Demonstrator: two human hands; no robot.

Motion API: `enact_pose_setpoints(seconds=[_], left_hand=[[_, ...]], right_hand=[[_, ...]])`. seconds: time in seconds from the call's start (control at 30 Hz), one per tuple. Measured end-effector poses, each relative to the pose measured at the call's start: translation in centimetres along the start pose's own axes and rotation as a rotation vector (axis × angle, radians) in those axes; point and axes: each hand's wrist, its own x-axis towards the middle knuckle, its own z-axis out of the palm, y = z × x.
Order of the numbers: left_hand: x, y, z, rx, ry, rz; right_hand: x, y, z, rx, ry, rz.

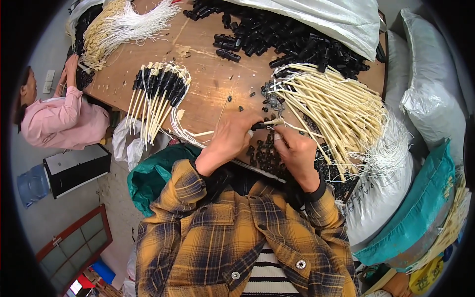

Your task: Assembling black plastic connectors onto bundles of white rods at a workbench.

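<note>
Over the near edge of the table my left hand [230, 136] is closed around a thin cream stick [204, 133] and a black plastic fitting [258, 125] on it. My right hand [296, 148] has its fingers pinched together at the stick's other end, just right of the fitting. What exactly its fingertips grip is partly hidden. Small black plastic pieces [265, 153] lie loose between and below the hands. To the right fans a big bundle of cream sticks [341, 106] with white strings. At left, a cluster of sticks with black fittings [159, 89] lies together, strings trailing toward me.
Larger black fittings [267, 37] are heaped at the far side beside a white woven sack [326, 20]. White strings [141, 22] lie far left. Full sacks [428, 79] crowd the right side. A co-worker in a pink shirt [64, 116] works at the left table edge.
</note>
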Motion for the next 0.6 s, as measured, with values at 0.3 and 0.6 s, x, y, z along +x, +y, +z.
enact_pose_setpoints(seconds=[0.3,0.6], left_hand=[[0.3,0.5,0.8,0.063,-0.042,0.141],[0.5,0.5,-0.3,-0.196,0.039,0.222]], right_hand=[[0.0,-0.4,-0.3,0.174,-0.135,0.128],[0.0,-1.1,-0.6,0.123,-0.258,0.040]])
